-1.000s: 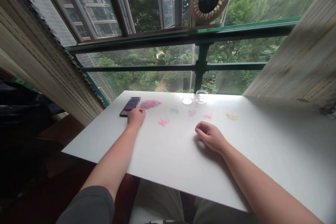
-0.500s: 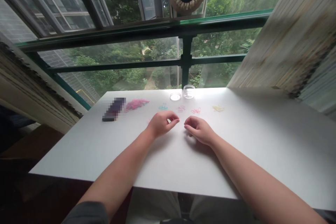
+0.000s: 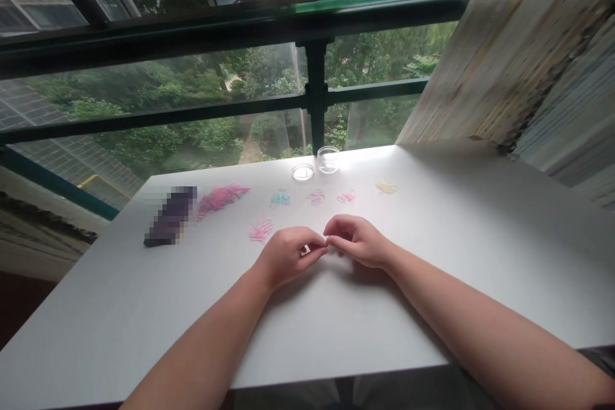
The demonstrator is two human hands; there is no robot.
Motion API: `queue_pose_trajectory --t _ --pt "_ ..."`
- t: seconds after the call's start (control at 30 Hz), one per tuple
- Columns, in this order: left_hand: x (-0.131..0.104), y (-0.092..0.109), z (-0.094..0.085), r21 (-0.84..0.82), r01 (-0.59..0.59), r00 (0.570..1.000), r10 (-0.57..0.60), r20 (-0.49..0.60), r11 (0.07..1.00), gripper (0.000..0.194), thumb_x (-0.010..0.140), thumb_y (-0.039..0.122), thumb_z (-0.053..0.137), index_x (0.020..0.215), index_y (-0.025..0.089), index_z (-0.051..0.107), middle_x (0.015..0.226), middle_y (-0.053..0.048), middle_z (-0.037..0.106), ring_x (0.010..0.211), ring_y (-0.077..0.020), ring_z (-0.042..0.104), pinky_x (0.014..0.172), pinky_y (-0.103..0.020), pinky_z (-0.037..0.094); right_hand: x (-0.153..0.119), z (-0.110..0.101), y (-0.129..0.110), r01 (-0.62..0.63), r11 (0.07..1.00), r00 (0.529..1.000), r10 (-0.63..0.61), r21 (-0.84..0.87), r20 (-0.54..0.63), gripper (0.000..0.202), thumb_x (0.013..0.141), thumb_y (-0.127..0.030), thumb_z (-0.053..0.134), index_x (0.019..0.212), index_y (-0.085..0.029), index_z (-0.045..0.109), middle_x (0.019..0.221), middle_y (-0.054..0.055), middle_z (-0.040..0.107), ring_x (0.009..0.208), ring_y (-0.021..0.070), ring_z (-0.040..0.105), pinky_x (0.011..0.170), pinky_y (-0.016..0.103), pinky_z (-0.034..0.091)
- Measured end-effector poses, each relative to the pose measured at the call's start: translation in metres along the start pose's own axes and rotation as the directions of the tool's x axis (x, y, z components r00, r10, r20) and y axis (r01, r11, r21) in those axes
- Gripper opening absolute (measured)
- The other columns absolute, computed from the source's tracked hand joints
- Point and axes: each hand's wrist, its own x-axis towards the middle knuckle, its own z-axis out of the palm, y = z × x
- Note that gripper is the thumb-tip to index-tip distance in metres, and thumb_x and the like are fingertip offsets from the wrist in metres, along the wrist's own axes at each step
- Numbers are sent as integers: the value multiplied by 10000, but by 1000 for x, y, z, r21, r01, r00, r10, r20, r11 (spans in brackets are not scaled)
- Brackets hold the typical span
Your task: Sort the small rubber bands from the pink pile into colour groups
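My left hand (image 3: 295, 255) and my right hand (image 3: 358, 240) meet fingertip to fingertip above the white table (image 3: 307, 327). Each is closed in a pinch, and whatever lies between the fingertips is too small to make out. Just behind them are small piles of coloured loops: blue (image 3: 280, 198), light pink (image 3: 316, 196), red-pink (image 3: 346, 196) and, farther right, yellow (image 3: 385, 187). A pink pile (image 3: 261, 229) lies beside my left hand. Farther left is a larger pink and mixed heap (image 3: 223, 197).
A clear round jar (image 3: 328, 160) and a clear round lid (image 3: 302, 172) stand at the table's back edge by the window. A dark, blurred-out object (image 3: 173, 214) lies at the left. A curtain (image 3: 451, 57) hangs at the right.
My hands have come together, from a small gap to touching fingertips. The view has tilted down and shifted, and the pink pile beside my left hand now shows fully.
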Motion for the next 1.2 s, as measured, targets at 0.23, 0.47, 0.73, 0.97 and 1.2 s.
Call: queue_pose_trajectory --t 0.23,0.47,0.73,0.97,1.2 --pt "-2 0 0 -65 84 996 -85 -14 994 91 789 228 571 795 194 656 727 -14 673 629 -107 596 587 -214 493 -2 0 -3 -28 998 999 29 -49 26 141 824 -279 529 779 -155 580 598 -4 560 540 104 529 522 222 421" --pt "-1 -1 0 -97 117 992 -122 -46 988 100 787 237 577 802 184 661 740 -16 686 647 -107 605 611 -217 499 -1 -1 -1 -42 999 999 42 12 33 146 821 -287 528 852 -154 581 682 13 580 575 107 549 533 224 449" --pt "-1 -1 0 -101 153 984 -160 -73 983 101 779 247 590 795 181 664 746 -17 692 645 -107 606 613 -212 505 -1 -2 -1 -52 999 998 52 6 30 126 814 -272 527 824 -157 578 635 -1 567 547 104 551 523 224 443" --pt "-1 0 -1 -101 159 985 -164 -47 982 108 787 249 579 796 189 668 747 -14 693 637 -106 606 618 -215 504 -1 -2 -3 -28 1000 999 29 -9 28 110 800 -260 542 828 -157 571 666 7 571 555 104 544 515 221 442" --pt "-1 -2 -1 -102 158 985 -163 -47 982 117 787 252 572 804 186 667 758 -21 695 648 -114 610 625 -225 509 -1 -2 -4 -55 998 998 55 -32 17 94 805 -252 529 799 -166 567 594 -14 561 528 106 548 509 219 423"
